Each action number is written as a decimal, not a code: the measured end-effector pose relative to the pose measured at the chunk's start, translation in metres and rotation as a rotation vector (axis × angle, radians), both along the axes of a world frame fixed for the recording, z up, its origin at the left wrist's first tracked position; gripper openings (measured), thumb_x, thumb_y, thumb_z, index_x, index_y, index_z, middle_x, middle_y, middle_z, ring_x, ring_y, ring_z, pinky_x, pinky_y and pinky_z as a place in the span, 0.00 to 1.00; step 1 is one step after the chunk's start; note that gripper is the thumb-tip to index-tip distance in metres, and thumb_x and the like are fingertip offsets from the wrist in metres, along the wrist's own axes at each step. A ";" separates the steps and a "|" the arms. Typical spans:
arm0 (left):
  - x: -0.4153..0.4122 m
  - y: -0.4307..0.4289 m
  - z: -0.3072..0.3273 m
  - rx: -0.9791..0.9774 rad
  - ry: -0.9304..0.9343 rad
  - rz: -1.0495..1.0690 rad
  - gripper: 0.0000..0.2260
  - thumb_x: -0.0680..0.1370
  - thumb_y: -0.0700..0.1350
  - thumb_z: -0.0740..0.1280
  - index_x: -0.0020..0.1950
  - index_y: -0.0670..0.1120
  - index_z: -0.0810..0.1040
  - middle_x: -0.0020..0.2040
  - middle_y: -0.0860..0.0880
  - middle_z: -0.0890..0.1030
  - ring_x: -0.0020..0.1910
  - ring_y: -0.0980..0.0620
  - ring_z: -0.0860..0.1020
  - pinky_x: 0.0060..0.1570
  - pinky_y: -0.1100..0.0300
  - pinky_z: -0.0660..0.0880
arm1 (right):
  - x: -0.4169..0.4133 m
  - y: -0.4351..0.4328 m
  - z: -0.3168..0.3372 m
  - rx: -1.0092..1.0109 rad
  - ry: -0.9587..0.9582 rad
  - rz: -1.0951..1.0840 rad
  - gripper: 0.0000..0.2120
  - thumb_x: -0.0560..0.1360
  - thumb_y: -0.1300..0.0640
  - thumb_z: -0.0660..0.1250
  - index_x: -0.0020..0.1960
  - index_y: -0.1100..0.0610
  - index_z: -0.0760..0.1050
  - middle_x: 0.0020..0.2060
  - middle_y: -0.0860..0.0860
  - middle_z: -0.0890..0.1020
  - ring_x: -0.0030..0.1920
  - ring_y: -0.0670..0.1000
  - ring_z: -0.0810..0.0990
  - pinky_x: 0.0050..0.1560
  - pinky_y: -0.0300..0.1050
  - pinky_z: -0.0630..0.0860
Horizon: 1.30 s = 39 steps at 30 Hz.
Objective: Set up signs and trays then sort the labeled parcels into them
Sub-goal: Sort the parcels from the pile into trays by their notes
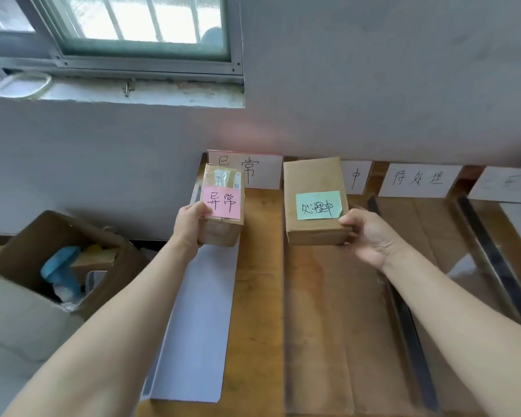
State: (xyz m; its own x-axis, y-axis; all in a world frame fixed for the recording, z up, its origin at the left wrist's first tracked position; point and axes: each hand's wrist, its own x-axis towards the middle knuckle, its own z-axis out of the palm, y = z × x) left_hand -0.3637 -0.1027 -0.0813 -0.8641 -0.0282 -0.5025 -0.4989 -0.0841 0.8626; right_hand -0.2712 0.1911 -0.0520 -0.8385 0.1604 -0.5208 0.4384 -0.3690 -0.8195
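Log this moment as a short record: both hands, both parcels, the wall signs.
left hand: grips small brown cardboard parcel at its lower left corner
small parcel label: pink sticky note, 异常
right hand: grips larger brown cardboard parcel at its lower right corner
larger parcel label: green sticky note, 处理中
wall signs, left to right: white paper 异常 sign; half-hidden sign showing only 中; 待处理 sign; unreadable sign
beside table: open cardboard box on the left

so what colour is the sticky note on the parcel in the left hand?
Pink sticky note, with handwritten black characters; head view shows it clearly.
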 end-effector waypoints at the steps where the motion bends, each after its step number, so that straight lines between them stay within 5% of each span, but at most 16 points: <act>1: -0.006 0.000 0.000 0.008 -0.007 -0.002 0.08 0.72 0.42 0.61 0.45 0.48 0.78 0.40 0.49 0.81 0.33 0.50 0.77 0.34 0.61 0.71 | -0.001 0.000 0.001 0.010 -0.003 -0.010 0.30 0.62 0.63 0.64 0.65 0.59 0.72 0.52 0.55 0.82 0.43 0.51 0.75 0.38 0.45 0.71; 5: -0.019 0.000 -0.002 0.037 -0.023 -0.033 0.08 0.69 0.43 0.62 0.44 0.47 0.79 0.43 0.46 0.82 0.36 0.47 0.78 0.39 0.57 0.74 | 0.001 0.003 0.004 0.032 0.016 -0.060 0.18 0.71 0.68 0.58 0.59 0.57 0.73 0.48 0.54 0.82 0.43 0.51 0.75 0.40 0.46 0.71; 9: -0.031 -0.004 -0.016 0.023 -0.037 0.011 0.15 0.61 0.45 0.62 0.46 0.46 0.79 0.50 0.42 0.82 0.41 0.44 0.78 0.45 0.49 0.74 | 0.007 0.003 0.002 0.017 -0.010 -0.108 0.19 0.72 0.69 0.57 0.59 0.57 0.74 0.50 0.55 0.81 0.45 0.52 0.75 0.40 0.47 0.73; 12: -0.036 -0.004 -0.020 -0.058 -0.047 0.069 0.22 0.62 0.45 0.62 0.56 0.43 0.75 0.54 0.42 0.80 0.42 0.44 0.76 0.42 0.51 0.74 | 0.013 0.002 -0.001 0.000 -0.041 -0.149 0.17 0.72 0.69 0.57 0.58 0.57 0.74 0.50 0.56 0.81 0.47 0.53 0.75 0.41 0.48 0.74; 16: -0.028 0.004 -0.002 -0.439 0.042 -0.036 0.24 0.74 0.43 0.62 0.68 0.40 0.62 0.58 0.44 0.71 0.52 0.43 0.74 0.49 0.52 0.73 | 0.019 0.004 -0.006 -0.021 -0.069 -0.191 0.19 0.72 0.68 0.58 0.61 0.58 0.73 0.51 0.56 0.81 0.47 0.53 0.76 0.44 0.49 0.74; 21: -0.009 0.019 0.026 -1.061 0.282 -0.247 0.23 0.75 0.44 0.64 0.66 0.37 0.63 0.64 0.37 0.67 0.62 0.36 0.66 0.58 0.45 0.66 | 0.027 0.007 -0.009 -0.024 -0.081 -0.192 0.20 0.72 0.67 0.58 0.62 0.58 0.73 0.55 0.57 0.80 0.51 0.55 0.75 0.46 0.50 0.73; 25: 0.017 0.055 0.051 -0.894 0.582 -0.460 0.17 0.77 0.43 0.62 0.66 0.42 0.69 0.63 0.43 0.70 0.61 0.44 0.69 0.57 0.53 0.66 | 0.038 0.012 -0.013 -0.010 -0.114 -0.153 0.14 0.73 0.67 0.58 0.55 0.58 0.76 0.51 0.56 0.82 0.49 0.54 0.75 0.50 0.54 0.73; 30: 0.049 0.094 0.073 -0.856 0.847 -0.617 0.14 0.77 0.41 0.61 0.63 0.42 0.73 0.59 0.45 0.75 0.59 0.46 0.72 0.61 0.50 0.69 | 0.047 0.028 -0.023 0.004 -0.174 -0.161 0.18 0.72 0.66 0.60 0.61 0.60 0.74 0.53 0.56 0.82 0.50 0.54 0.75 0.46 0.51 0.73; 35: 0.067 0.112 0.080 -0.987 0.969 -0.632 0.12 0.78 0.41 0.60 0.61 0.42 0.75 0.57 0.45 0.76 0.56 0.46 0.72 0.59 0.50 0.69 | 0.035 0.041 -0.026 -0.031 -0.177 -0.144 0.13 0.72 0.65 0.61 0.54 0.58 0.76 0.49 0.55 0.81 0.47 0.53 0.74 0.45 0.50 0.72; 39: 0.079 0.116 0.076 -1.116 0.915 -0.616 0.11 0.79 0.41 0.59 0.60 0.43 0.75 0.58 0.46 0.76 0.57 0.47 0.72 0.59 0.54 0.67 | 0.007 0.037 -0.026 -0.019 -0.203 -0.053 0.09 0.72 0.64 0.63 0.50 0.55 0.76 0.52 0.55 0.79 0.51 0.54 0.72 0.57 0.61 0.66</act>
